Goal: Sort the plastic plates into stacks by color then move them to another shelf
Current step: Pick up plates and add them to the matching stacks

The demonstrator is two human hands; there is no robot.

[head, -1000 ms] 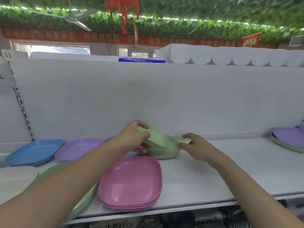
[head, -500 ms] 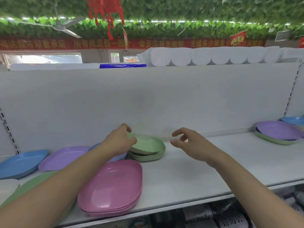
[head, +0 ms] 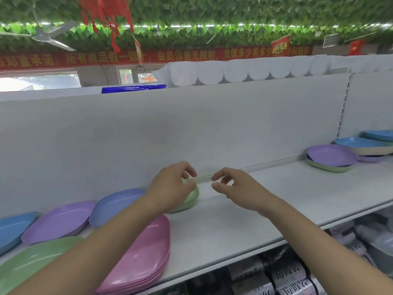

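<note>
A small stack of light green plates (head: pixel 192 198) sits upside down at the back of the white shelf (head: pixel 244 226). My left hand (head: pixel 173 186) hovers over it with arched fingers; the thumb touches the top plate and the index fingertip is lifted clear. Just to the right, my right hand (head: pixel 231 188) hangs above the shelf, fingers loosely curled and holding nothing. A pink plate stack (head: pixel 146 252) lies near the front edge, partly under my left forearm. To the left are a large green plate (head: pixel 29 262), a purple plate (head: pixel 57 222), a periwinkle plate (head: pixel 114 203) and a blue plate (head: pixel 11 228).
At the far right of the shelf a purple plate (head: pixel 331 155) rests in a green one, with blue plates (head: pixel 361 143) on a cream plate behind. A white back panel (head: pixel 191 128) closes off the shelf. Packaged goods (head: pixel 287 275) fill the level below.
My left hand has set the green plate down on the green stack and loosened its hold. The right hand has drawn closer to the left. The view has turned left and upward.
</note>
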